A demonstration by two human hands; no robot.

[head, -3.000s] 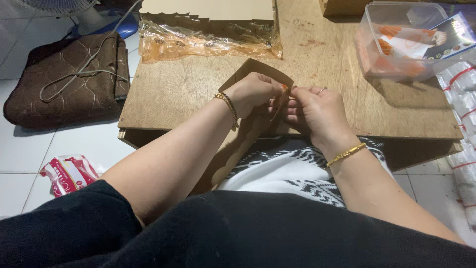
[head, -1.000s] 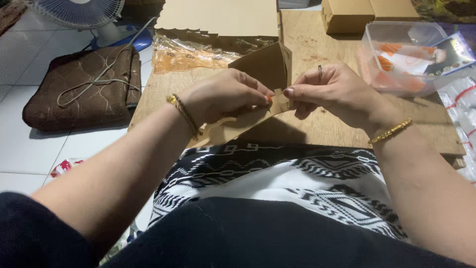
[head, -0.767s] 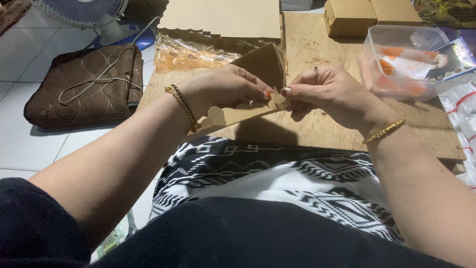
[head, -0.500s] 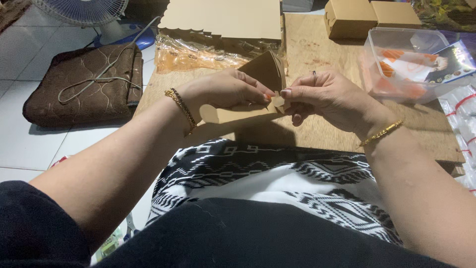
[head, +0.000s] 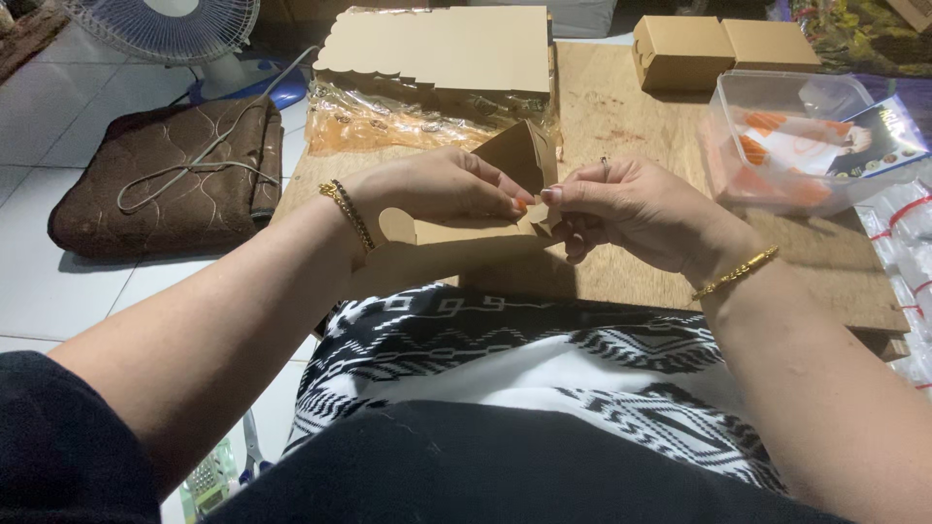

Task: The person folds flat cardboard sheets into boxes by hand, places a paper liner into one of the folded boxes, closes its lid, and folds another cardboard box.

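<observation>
Both hands pinch a half-folded brown cardboard box (head: 466, 228).
Left hand (head: 437, 184) and right hand (head: 631, 209) meet fingertip to fingertip on its raised flap above the table (head: 631, 107); the box's far corner hides behind fingers.

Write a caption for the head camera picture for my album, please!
Left hand and right hand pinch a brown cardboard box piece over a wooden board.

White tiled floor (head: 58, 155), low wooden table (head: 621, 126), brown cushion (head: 165, 184), standing fan (head: 170, 24)
</observation>
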